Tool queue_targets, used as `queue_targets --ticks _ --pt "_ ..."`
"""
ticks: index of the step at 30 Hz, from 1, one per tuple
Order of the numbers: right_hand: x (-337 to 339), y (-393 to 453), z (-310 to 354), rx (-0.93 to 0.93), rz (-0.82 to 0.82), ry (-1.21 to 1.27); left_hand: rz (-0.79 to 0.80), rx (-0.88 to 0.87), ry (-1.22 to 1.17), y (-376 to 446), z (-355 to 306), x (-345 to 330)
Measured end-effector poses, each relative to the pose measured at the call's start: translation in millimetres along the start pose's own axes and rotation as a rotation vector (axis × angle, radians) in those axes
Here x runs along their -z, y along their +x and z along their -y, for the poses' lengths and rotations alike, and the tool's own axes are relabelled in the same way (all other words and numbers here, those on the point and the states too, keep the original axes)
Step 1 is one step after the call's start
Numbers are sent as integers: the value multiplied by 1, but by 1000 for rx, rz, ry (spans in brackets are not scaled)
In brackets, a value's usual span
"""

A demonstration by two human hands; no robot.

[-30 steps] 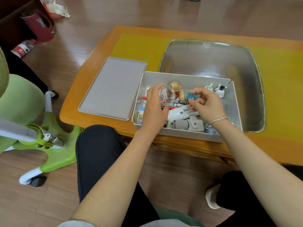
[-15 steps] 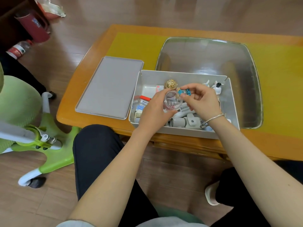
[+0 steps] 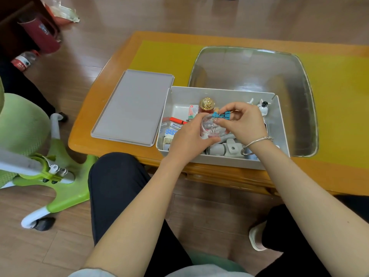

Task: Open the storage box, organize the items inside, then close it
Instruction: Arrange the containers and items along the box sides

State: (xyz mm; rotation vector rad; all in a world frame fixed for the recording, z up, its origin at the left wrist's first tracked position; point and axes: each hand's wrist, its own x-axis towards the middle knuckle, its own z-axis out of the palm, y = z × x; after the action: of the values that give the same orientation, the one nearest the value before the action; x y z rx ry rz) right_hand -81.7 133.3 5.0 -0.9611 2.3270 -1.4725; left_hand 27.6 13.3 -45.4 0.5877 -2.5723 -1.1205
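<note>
The grey storage box [image 3: 279, 124] stands open at the table's near edge, full of small items. Its flat grey lid [image 3: 132, 106] lies on the table to the left of it. My left hand [image 3: 189, 136] grips a small clear round container [image 3: 209, 126] tilted over the box, with clips inside it. My right hand [image 3: 241, 122] pinches blue binder clips [image 3: 221, 115] at the container's mouth. Behind the hands a bottle with a gold cap [image 3: 207, 103] stands upright, and a white figurine [image 3: 263, 107] sits in the back right corner. Grey tubes [image 3: 223, 149] lie at the box's front.
A large shiny metal tray [image 3: 249, 72] sits behind the box on the yellow mat [image 3: 163, 56] of the wooden table [image 3: 95, 124]. A green chair base [image 3: 60, 176] stands on the floor at left. My knees are under the table's front edge.
Both hands have come together over the box's middle. The right hand brought the blue clips up to the mouth of the clear container, which the left hand shifted right and tilted.
</note>
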Motion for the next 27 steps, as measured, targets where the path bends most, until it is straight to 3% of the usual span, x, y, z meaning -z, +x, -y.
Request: queue_targets --ticks 10,16,18,27 --pt "5 -3 2 13 -2 112 12 14 10 1 1 -1" --pt "9 -7 -2 -71 -71 210 -203 -126 -49 0 1 -1" --pt "10 -8 -4 -58 -78 203 -233 -81 -113 -1 1 0" --pt "8 -8 -6 85 -116 53 -84 18 -52 2 2 -2"
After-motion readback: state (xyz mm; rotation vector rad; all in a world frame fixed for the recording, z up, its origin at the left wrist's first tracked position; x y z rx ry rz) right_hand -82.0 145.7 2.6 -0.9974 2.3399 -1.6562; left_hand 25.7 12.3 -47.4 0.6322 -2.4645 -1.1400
